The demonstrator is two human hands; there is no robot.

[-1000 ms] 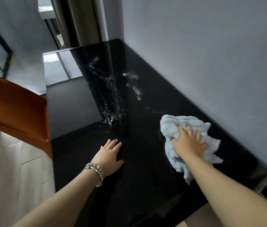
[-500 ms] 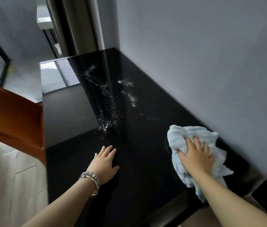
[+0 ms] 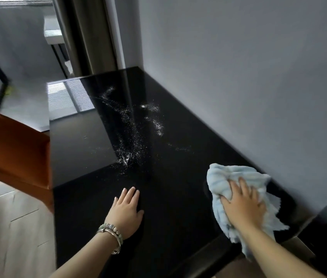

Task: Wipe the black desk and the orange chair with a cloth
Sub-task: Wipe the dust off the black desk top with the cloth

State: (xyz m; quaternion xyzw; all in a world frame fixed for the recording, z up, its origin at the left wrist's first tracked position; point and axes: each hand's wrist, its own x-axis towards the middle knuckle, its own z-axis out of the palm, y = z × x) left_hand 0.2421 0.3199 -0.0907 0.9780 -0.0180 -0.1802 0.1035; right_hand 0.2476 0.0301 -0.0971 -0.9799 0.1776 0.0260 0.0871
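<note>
1. A crumpled light blue terry cloth (image 3: 226,178) is pressed onto the desk top by the right hand (image 3: 241,206). The fingers are laid out nearly straight across the fabric, and nothing is seen to be clenched in them.
2. The cloth is bunched under the palm. Its loose edges are spread out past the hand towards the wall and towards the near edge of the desk.
3. The left hand (image 3: 126,211) is laid flat on the bare surface, palm down, with the fingers straight and close together. Nothing is held in it. A beaded bracelet with a metal bangle (image 3: 111,234) is worn on that wrist.
4. The two hands are kept well apart on the glossy black desk (image 3: 178,207); the cloth lies at the desk's near right part, just beside the grey wall (image 3: 239,77).
5. Scattered white specks (image 3: 130,137) are seen farther along the desk, beyond both hands and apart from the cloth.
6. The orange chair (image 3: 12,145) is placed at the left side of the desk, on a pale wooden floor (image 3: 8,227).
7. A brownish curtain (image 3: 86,37) is hung behind the far end of the desk.
</note>
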